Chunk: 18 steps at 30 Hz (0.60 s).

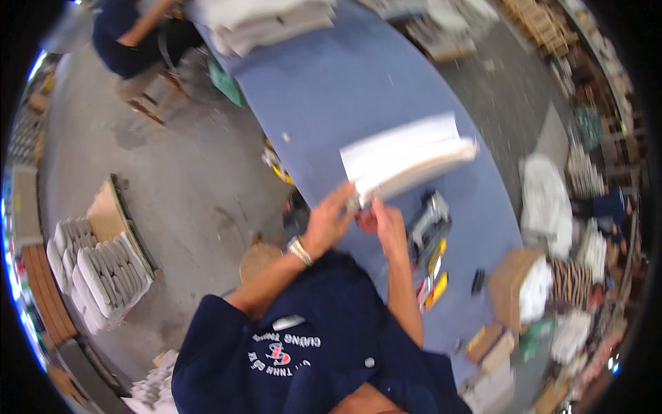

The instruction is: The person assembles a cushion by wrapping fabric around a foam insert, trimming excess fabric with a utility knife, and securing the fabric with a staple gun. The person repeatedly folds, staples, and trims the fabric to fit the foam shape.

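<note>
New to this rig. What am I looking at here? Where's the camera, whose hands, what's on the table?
There is one picture, taken by a wide fisheye camera worn on a person's head and looking down, which is why straight edges bend near the rim. There is no machine: a person in a dark blue shirt works with bare hands.

The forearms coming up from the bottom are the wearer's own. The left hand, with a wristwatch, and the right hand meet at the near corner of a flat stack of white sheet material and seem to have a grip on it. The picture is blurred, so I cannot tell exactly how the fingers sit.

The stack lies on a long blue table. Beside the right hand are a silver tool and some yellow and red hand tools. Another person sits at the far end.
</note>
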Each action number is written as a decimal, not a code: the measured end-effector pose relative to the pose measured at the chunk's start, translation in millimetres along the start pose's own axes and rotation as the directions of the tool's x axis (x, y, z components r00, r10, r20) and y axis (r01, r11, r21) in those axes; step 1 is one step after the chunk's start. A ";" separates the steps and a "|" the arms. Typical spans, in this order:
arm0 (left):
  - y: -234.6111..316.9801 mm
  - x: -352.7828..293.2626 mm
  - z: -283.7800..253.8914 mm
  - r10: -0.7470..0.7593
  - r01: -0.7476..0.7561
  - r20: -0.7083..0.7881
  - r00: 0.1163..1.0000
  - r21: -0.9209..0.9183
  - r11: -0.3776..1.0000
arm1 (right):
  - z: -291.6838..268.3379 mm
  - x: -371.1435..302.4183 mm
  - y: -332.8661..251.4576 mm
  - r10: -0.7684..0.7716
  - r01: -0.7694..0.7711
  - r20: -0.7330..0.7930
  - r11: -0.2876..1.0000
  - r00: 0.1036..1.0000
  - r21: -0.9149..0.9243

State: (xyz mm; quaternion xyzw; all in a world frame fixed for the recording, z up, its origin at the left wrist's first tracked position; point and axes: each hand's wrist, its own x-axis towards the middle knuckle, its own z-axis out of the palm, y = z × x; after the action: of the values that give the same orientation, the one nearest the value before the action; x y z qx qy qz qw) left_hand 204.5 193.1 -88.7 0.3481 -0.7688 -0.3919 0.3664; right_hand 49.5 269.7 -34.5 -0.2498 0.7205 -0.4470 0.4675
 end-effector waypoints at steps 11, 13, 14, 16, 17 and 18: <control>15.0 3.7 -8.0 -0.010 0.010 -0.009 1.000 -0.016 1.000 | 4.6 -2.2 -8.7 -0.061 0.051 -0.034 0.968 0.998 -0.245; 16.5 9.2 -11.5 -0.029 0.029 -0.013 0.999 0.008 1.000 | 7.3 0.7 4.6 -0.168 0.165 -0.012 0.976 0.986 -0.143; 15.2 12.3 -15.7 -0.027 0.027 -0.004 1.000 0.024 0.999 | 10.5 3.3 7.4 -0.189 0.189 0.018 0.979 0.982 -0.075; 14.1 18.0 -23.2 -0.039 0.038 0.023 0.999 0.047 0.998 | 15.1 9.4 11.8 -0.235 0.230 0.072 0.971 0.969 0.062; 14.1 21.6 -26.4 -0.046 0.043 0.045 0.998 0.052 0.998 | 18.0 14.9 20.0 -0.264 0.259 0.075 0.963 0.962 0.071; 14.5 26.0 -28.2 -0.054 0.050 0.068 0.996 0.057 0.997 | 20.4 21.9 28.8 -0.291 0.286 0.076 0.955 0.954 0.078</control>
State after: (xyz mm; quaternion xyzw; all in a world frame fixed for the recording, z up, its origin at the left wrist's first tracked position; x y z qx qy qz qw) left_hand 211.9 168.4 -56.8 0.3641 -0.7822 -0.3918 0.3196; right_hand 59.9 257.9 -72.9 -0.3558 0.6401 -0.5230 0.4360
